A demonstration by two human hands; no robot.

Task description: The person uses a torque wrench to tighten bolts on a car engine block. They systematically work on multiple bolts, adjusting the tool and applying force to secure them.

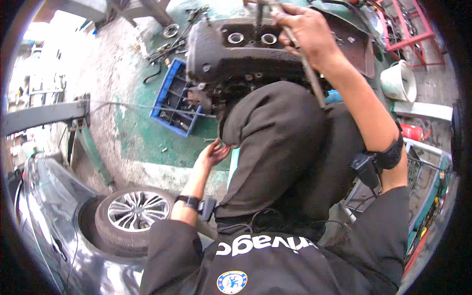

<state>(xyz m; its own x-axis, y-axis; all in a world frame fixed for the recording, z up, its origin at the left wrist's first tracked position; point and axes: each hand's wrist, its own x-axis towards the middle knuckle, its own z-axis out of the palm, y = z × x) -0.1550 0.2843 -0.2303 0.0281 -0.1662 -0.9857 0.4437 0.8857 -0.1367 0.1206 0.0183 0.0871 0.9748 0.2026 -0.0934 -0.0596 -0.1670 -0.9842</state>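
Note:
A dark engine [216, 54] with round holes along its top cover lies in front of my knees. Over it, my right hand [309, 37] is closed around a long steel breaker bar [313, 81], whose lower end slants back toward my thigh. From the bar's far end an upright shaft [259, 18] goes down to the engine top; its lower tip is hard to make out. Beside my left knee, my left hand [214, 153] hangs low with its fingers loosely bent and apart. A thin small grey piece shows by its fingertips; I cannot tell whether the hand touches it.
A blue divided crate [160, 105] with metal parts stands left of the engine. Loose parts lie on the floor beyond it. A car with a wheel [135, 211] is at lower left. A white bucket [398, 81] and red frame [413, 29] stand at right.

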